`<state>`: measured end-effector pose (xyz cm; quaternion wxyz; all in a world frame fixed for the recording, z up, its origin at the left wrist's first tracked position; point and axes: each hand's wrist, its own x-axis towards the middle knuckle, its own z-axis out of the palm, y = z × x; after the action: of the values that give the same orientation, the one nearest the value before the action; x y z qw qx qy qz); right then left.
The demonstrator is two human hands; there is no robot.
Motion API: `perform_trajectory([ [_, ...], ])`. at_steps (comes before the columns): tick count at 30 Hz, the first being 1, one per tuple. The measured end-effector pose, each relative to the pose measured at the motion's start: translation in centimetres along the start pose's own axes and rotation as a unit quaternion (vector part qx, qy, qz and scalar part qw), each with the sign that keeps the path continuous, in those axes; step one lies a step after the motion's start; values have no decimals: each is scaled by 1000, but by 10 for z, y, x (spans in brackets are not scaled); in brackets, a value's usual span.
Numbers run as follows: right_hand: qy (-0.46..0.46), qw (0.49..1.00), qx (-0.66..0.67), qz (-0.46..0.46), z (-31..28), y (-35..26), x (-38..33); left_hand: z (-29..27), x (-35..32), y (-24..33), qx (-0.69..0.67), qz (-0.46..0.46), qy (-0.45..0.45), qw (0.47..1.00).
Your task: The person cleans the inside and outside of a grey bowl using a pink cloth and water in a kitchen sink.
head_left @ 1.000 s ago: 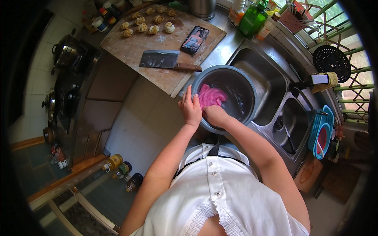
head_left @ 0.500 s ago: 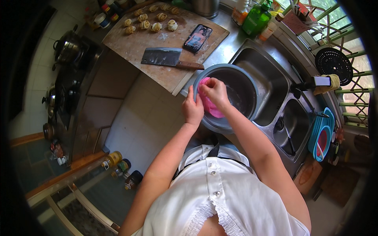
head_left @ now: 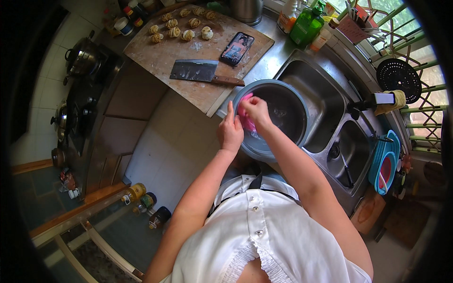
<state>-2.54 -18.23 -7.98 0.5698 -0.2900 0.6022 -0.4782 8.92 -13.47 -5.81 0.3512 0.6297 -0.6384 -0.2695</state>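
A round grey-blue basin (head_left: 302, 101) rests at the counter's corner, against the sink. My left hand (head_left: 230, 134) is closed on its left rim, fingers pointing up along the edge. Inside the basin, my right hand (head_left: 257, 114) is closed on a bunched pink cloth (head_left: 247, 123) pressed against the left inner wall. Part of the cloth is hidden under that hand. Just above the basin lies a cleaver (head_left: 193, 70) with a floury blade and wooden handle (head_left: 228, 80), on a wooden board (head_left: 160, 54). Neither hand touches it.
On the board are a phone (head_left: 237, 48) with a lit screen and several rolled dough pieces (head_left: 188, 35). A double steel sink (head_left: 321, 85) adjoins the basin. Beyond stands a green bottle (head_left: 307, 23). Pots (head_left: 84, 55) sit on the stove at left; bottles (head_left: 137, 191) stand below.
My right hand has moved slightly left and down along the basin's inner wall. The pink cloth is more bunched, and less of it shows. My left hand stays at the rim.
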Motion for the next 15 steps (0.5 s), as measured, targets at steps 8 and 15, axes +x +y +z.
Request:
perform_trajectory([
  [8, 98, 994, 50, 12, -11, -6, 11, 2, -2, -3, 38, 26, 1, 999],
  [15, 360, 875, 323, -38, -29, -9, 28, 4, -6, 1, 47, 9, 24, 999],
])
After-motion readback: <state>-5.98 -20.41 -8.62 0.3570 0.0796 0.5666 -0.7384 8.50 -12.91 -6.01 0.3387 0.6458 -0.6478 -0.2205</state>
